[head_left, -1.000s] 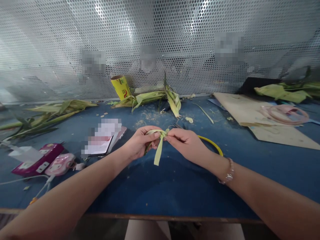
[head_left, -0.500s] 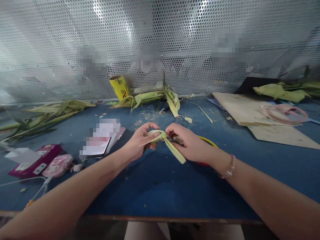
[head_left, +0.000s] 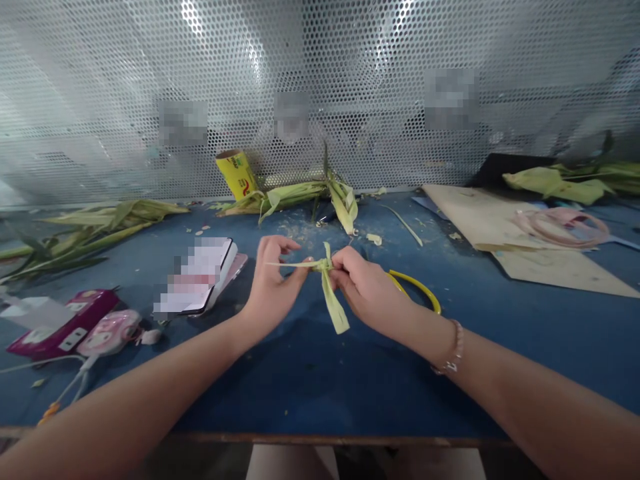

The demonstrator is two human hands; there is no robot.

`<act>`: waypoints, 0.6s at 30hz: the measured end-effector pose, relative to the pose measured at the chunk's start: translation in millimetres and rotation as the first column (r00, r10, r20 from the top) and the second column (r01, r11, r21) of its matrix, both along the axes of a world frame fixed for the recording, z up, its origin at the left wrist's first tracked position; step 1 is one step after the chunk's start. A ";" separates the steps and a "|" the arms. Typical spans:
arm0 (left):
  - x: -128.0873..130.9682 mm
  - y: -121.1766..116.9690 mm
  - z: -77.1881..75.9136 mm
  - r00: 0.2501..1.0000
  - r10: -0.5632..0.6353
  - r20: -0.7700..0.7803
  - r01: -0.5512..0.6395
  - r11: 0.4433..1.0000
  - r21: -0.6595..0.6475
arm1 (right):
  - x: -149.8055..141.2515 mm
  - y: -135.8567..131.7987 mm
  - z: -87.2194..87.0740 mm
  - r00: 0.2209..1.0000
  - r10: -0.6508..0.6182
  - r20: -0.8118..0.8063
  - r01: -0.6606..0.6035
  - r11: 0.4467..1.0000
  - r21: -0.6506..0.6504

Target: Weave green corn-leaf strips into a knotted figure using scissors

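Note:
A pale green strip of corn husk point(head_left: 334, 303) is knotted in front of me, its tails sticking out upward, leftward and down. My right hand point(head_left: 373, 287) pinches the knot from the right between thumb and fingertips. From the other side my left hand point(head_left: 275, 280) has its thumb tip at the knot, the upper fingers curled loosely above. One thin tail crosses in front of the left fingers. Behind my right wrist a yellow curved handle point(head_left: 425, 292) shows on the blue table point(head_left: 310, 387); the rest of it is hidden.
At the left lie a phone point(head_left: 205, 273), a purple power strip point(head_left: 65, 323) and a pink case point(head_left: 110, 331) with cables. Corn husks point(head_left: 295, 197) and a yellow tube point(head_left: 236, 175) stand along the perforated metal screen point(head_left: 340, 60). Cardboard point(head_left: 465, 213) and pink tape point(head_left: 560, 225) are right.
My left hand has turned and its fingers have lifted away from under the husk. The lower tail now hangs straighter down. More of the yellow handle shows beside my right hand.

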State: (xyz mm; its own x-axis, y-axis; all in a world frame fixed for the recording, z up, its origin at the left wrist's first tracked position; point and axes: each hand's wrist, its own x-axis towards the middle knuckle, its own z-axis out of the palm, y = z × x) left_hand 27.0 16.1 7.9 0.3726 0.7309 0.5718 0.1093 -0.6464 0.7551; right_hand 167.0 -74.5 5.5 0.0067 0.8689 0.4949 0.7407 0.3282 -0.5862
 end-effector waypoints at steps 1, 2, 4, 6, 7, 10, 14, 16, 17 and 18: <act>-1.4 -3.3 0.6 0.996 -0.083 -0.013 0.082 0.996 -0.021 | -1.3 -1.0 0.7 1.000 -0.009 0.020 0.009 1.000 0.017; -2.9 -6.8 1.0 0.989 -0.150 -0.017 0.149 0.988 -0.051 | -2.4 -2.0 1.5 0.999 -0.009 0.040 0.007 0.999 0.033; -5.8 -13.4 1.0 0.968 -0.251 0.017 0.252 0.961 -0.113 | -4.2 -4.1 3.4 0.998 0.007 0.067 -0.012 0.997 0.075; -7.7 -18.1 0.4 0.935 -0.346 0.082 0.355 0.922 -0.155 | -5.3 -6.1 5.0 0.998 0.024 0.063 -0.031 0.993 0.115; -8.1 -19.4 0.1 0.920 -0.375 0.112 0.390 0.905 -0.169 | -5.8 -7.0 5.6 0.998 0.029 0.049 -0.035 0.991 0.127; -7.3 -20.8 -0.1 0.901 -0.397 0.176 0.426 0.887 -0.179 | -7.2 -9.5 7.3 0.998 0.055 -0.016 -0.052 0.991 0.123; -6.4 -20.8 2.5 0.895 -0.395 0.208 0.433 0.882 -0.186 | -9.3 -12.8 11.4 0.991 0.082 -0.106 -0.072 0.993 0.096; -7.0 -20.7 3.9 0.885 -0.410 0.220 0.454 0.863 -0.223 | -9.3 -14.0 13.6 0.986 0.092 -0.136 -0.079 0.993 0.092; -7.3 -20.5 4.5 0.880 -0.415 0.229 0.465 0.851 -0.246 | -8.6 -14.3 14.3 0.985 0.094 -0.142 -0.082 0.993 0.089; -7.5 -20.1 4.9 0.876 -0.419 0.239 0.474 0.839 -0.267 | -7.5 -14.3 14.8 0.986 0.091 -0.141 -0.080 0.993 0.086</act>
State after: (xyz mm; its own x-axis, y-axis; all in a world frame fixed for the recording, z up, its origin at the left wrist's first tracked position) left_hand 19.5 -4.0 12.8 0.6223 0.6558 0.4274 -0.2775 -0.3257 0.9038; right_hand 159.5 -88.8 20.3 0.0106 0.8271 0.5619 0.6175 0.4366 -0.6543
